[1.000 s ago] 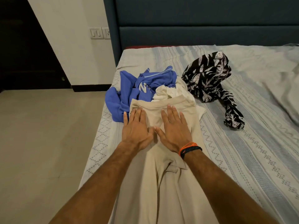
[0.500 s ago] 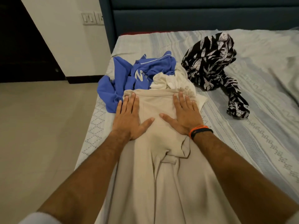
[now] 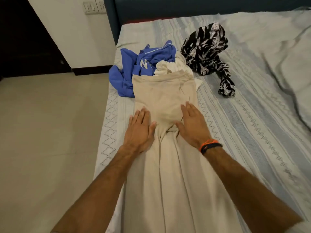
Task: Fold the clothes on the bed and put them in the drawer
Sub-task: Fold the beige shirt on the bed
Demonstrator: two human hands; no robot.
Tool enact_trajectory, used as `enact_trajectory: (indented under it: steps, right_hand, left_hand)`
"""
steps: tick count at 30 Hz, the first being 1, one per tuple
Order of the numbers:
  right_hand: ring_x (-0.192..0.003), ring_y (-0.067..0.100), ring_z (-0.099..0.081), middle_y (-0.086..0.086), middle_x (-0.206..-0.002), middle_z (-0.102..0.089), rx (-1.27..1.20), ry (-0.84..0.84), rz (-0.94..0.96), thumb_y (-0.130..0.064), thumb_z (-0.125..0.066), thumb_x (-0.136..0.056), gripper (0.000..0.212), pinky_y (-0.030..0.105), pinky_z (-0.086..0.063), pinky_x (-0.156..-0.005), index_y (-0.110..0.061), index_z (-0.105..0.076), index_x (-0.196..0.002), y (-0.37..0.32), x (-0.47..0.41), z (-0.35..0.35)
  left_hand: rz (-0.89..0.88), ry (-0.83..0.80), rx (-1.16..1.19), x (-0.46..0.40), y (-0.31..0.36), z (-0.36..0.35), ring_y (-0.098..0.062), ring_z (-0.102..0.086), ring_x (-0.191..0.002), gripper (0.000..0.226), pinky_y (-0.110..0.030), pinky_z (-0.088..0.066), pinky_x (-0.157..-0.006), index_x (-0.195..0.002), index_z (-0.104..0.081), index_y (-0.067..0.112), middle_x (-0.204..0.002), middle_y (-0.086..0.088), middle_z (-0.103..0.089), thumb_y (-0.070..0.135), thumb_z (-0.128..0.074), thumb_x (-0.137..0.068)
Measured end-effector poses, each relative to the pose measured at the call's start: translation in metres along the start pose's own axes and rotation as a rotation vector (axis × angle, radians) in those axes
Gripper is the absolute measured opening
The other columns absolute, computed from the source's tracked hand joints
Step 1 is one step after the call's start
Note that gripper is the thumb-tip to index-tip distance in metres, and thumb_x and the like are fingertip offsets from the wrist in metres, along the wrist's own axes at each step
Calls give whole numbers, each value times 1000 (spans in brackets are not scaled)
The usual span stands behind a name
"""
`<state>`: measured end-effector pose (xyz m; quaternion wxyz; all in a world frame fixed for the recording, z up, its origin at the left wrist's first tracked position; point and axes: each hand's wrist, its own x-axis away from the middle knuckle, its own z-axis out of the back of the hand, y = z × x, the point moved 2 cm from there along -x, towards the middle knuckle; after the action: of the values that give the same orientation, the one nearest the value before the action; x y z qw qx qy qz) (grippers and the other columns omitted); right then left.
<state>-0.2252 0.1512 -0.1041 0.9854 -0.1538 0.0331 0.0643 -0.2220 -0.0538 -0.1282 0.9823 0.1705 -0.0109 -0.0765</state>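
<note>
On the bed, near its left edge, the beige trousers lie lengthwise, waistband toward the headboard, laid flat probably for folding. Left hand and right hand press flat on them, fingers straight, gripping nothing, apparently smoothing creases. Blue top, white garment and patterned garment wait crumpled beyond. Trouser hems are cut off below; no drawer is visible.

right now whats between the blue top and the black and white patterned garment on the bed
In the head view, a crumpled white garment lies between the blue top and the black and white patterned garment, just beyond the beige trousers' waistband.
</note>
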Motion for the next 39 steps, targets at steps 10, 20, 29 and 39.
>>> enact_trajectory:
  steps: [10, 20, 29, 39]
  right_hand:
    - [-63, 22, -70, 3, -57, -69, -674, -56, -506, -41, -79, -72, 37, 36, -59, -71, -9, -68, -56, -68, 35, -22]
    - [-102, 35, -63, 15, -114, -65, -236, 187, -230, -21, -62, -92, 27, 43, -53, -86, -7, -65, -114, -75, 45, -4]
    - [-153, 22, -5, 9, -165, -6, 86, -68, 144, -59, -8, -98, 77, 43, -4, -124, -11, -16, -158, -59, 84, -41]
    - [-152, 15, -7, 5, -165, -12, -155, 38, 20, -52, -25, -103, 69, 27, 1, -121, -12, -14, -158, -46, 147, 1]
  left_hand:
    - [45, 57, 60, 79, 14, -5, -18, -5, -152, 51, -33, 3, -123, -156, -20, 11, -165, -3, -12, 26, -19, -107]
    - [-1, 66, -17, 88, 1, -17, -14, -4, -152, 74, -37, 2, -124, -157, -19, 15, -165, 2, -12, 53, -9, -95]
    - [-17, -21, -166, 94, 5, -15, -18, 10, -152, 94, -47, 5, -122, -158, -3, 13, -166, -1, 7, 68, -7, -82]
    - [50, 109, 22, 164, 38, -2, -22, 2, -153, 77, -43, 5, -123, -157, -18, 11, -166, -7, -5, 56, -12, -95]
